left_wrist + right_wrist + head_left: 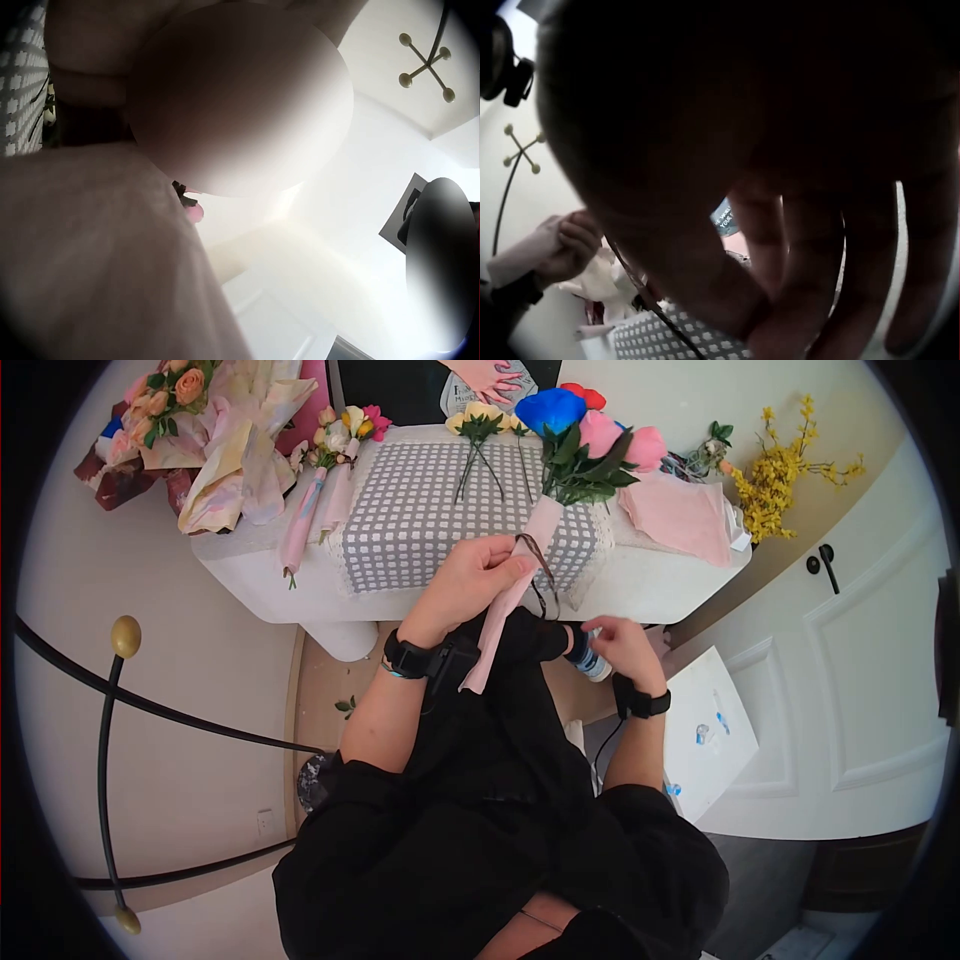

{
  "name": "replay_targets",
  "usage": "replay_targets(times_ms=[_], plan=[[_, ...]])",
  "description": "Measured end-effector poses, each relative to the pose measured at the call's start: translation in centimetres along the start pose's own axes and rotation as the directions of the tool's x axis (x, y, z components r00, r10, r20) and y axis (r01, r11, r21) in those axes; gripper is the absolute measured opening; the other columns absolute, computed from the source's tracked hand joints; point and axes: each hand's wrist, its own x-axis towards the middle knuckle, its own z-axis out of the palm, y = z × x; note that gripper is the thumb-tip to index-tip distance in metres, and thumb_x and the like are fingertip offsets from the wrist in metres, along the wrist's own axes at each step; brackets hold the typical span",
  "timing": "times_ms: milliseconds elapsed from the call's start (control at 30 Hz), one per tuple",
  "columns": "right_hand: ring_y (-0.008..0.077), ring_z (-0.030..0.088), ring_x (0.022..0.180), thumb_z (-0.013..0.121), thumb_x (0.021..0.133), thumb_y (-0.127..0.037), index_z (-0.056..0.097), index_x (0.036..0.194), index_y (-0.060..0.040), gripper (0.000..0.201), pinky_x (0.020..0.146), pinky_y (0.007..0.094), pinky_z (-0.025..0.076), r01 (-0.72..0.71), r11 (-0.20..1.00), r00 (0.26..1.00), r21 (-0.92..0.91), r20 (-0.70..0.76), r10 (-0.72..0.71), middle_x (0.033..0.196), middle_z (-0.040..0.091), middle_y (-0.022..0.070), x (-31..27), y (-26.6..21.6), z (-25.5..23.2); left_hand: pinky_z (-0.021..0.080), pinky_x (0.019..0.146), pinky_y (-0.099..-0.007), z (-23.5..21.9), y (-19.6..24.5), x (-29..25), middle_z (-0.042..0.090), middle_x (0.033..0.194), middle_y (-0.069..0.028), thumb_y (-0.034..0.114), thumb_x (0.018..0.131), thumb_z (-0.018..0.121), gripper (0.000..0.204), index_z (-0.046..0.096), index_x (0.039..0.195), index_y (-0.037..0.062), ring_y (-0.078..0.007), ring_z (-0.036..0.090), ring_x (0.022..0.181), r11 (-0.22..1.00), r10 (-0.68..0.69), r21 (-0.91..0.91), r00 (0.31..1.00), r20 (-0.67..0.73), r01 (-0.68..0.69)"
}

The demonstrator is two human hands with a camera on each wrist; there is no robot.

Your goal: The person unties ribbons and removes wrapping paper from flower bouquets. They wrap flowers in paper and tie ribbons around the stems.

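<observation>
My L hand (470, 585) grips the pink wrap (490, 640) below the flowers (598, 434); lay ribbon (544, 559) flat & snug; R hand (627, 650) grip, can't tell

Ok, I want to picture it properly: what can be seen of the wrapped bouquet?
The bouquet has large blue and pink blooms, green leaves and, apparently, a red bloom behind. Pale pink wrap, paper by its look, sheathes the stems. It slants over the checked cloth, lower end past the table edge. The left hand grips the wrap; dark ribbon loops there.
</observation>
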Motion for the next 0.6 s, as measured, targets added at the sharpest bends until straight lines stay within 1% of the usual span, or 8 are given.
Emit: replay_targets(times_ms=[67, 133, 200, 233, 300, 433, 500, 600], plan=[[0.0089, 0.052, 0.058, 0.059, 0.082, -0.008, 0.066, 0.102, -0.0039, 0.021, 0.054, 0.0282, 0.042, 0.102, 0.988, 0.968, 0.112, -0.242, -0.072, 0.061, 0.057, 0.0032, 1.1, -0.5, 0.4, 0.044, 0.057, -0.0202, 0.2, 0.1, -0.3, 0.06, 0.075, 0.0008, 0.018, 0.094, 0.057, 0.018, 0.061, 0.097, 0.0004, -0.0047, 0.055, 0.063, 0.999, -0.031, -0.007, 0.998, 0.058, 0.032], [0.0084, 0.053, 0.06, 0.057, 0.085, -0.007, 0.065, 0.104, -0.0015, 0.022, 0.056, 0.0283, 0.043, 0.155, 0.943, 0.957, 0.295, -0.282, -0.069, 0.066, 0.06, 0.0004, 1.7, -3.3, 0.7, 0.045, 0.057, -0.0203, 0.6, 0.6, -0.8, 0.06, 0.076, 0.0007, 0.018, 0.094, 0.056, 0.018, 0.061, 0.097, 0.0005, -0.0051, 0.056, 0.064, 0.999, -0.041, -0.009, 0.995, 0.09, 0.042], [0.0074, 0.052, 0.06, 0.055, 0.089, -0.009, 0.064, 0.105, 0.0009, 0.021, 0.055, 0.0258, 0.043, 0.401, 0.688, 0.912, 0.605, -0.335, -0.236, 0.068, 0.058, -0.003, 2.2, -6.5, 1.9, 0.045, 0.057, -0.0204, 1.0, 0.7, -1.0, 0.06, 0.076, 0.0007, 0.018, 0.094, 0.056, 0.018, 0.061, 0.098, 0.0005, -0.0056, 0.056, 0.064, 0.998, -0.054, -0.016, 0.991, 0.125, 0.056], [0.0074, 0.052, 0.06, 0.055, 0.089, -0.009, 0.064, 0.105, 0.0009, 0.021, 0.055, 0.0258, 0.043, 0.397, 0.686, 0.913, 0.61, -0.341, -0.226, 0.068, 0.058, -0.003, 2.7, -6.6, 2.6, 0.045, 0.057, -0.0204, 1.2, 0.7, -1.2, 0.061, 0.076, 0.0006, 0.018, 0.094, 0.056, 0.018, 0.061, 0.099, 0.0004, -0.0056, 0.056, 0.064, 0.997, -0.062, -0.029, 0.988, 0.144, 0.067], [0.0051, 0.049, 0.058, 0.054, 0.092, -0.013, 0.062, 0.104, 0.0014, 0.021, 0.053, 0.0225, 0.039, 0.212, 0.72, 0.934, 0.661, 0.081, -0.349, 0.066, 0.055, -0.0038, 3.3, -6.4, 3.8, 0.046, 0.058, -0.0204, 1.4, 0.8, -1.5, 0.061, 0.077, 0.0004, 0.017, 0.094, 0.057, 0.019, 0.061, 0.1, 0.0003, -0.0056, 0.057, 0.064, 0.996, -0.08, -0.031, 0.982, 0.169, 0.087], [0.0033, 0.045, 0.056, 0.054, 0.093, -0.018, 0.064, 0.096, -0.0005, 0.021, 0.051, 0.0209, 0.035, 0.053, 0.671, 0.982, 0.739, 0.082, -0.168, 0.064, 0.053, -0.0046, 2.5, -7.0, 3.8, 0.044, 0.059, -0.0203, 0.6, -0.4, -1.6, 0.062, 0.08, 0.0007, 0.016, 0.094, 0.056, 0.02, 0.062, 0.102, -0.0011, -0.0055, 0.055, 0.065, 0.998, -0.048, 0.049, 0.994, 0.097, 0.043], [0.0027, 0.044, 0.055, 0.055, 0.093, -0.02, 0.066, 0.088, -0.0014, 0.022, 0.051, 0.0211, 0.034, -0.034, 0.816, 0.987, 0.577, 0.149, -0.065, 0.061, 0.053, -0.0046, 1.8, -7.0, 2.7, 0.044, 0.06, -0.0207, 0.2, -1.5, -1.2, 0.063, 0.081, 0.0012, 0.015, 0.094, 0.056, 0.02, 0.062, 0.102, -0.0018, -0.0058, 0.054, 0.065, 0.989, -0.012, 0.147, 0.999, 0.04, 0.006], [0.0034, 0.045, 0.053, 0.056, 0.092, -0.022, 0.066, 0.081, -0.0016, 0.025, 0.049, 0.0216, 0.034, 0.009, 0.911, 0.981, 0.413, 0.173, -0.088, 0.059, 0.052, -0.0043, 0.6, -7.8, 1.3, 0.043, 0.06, -0.0234, 0.2, -1.8, -1.2, 0.063, 0.078, -0.0017, 0.013, 0.092, 0.057, 0.018, 0.062, 0.101, -0.002, -0.0081, 0.053, 0.064, 0.927, 0.071, 0.371, 0.996, -0.047, -0.049]])
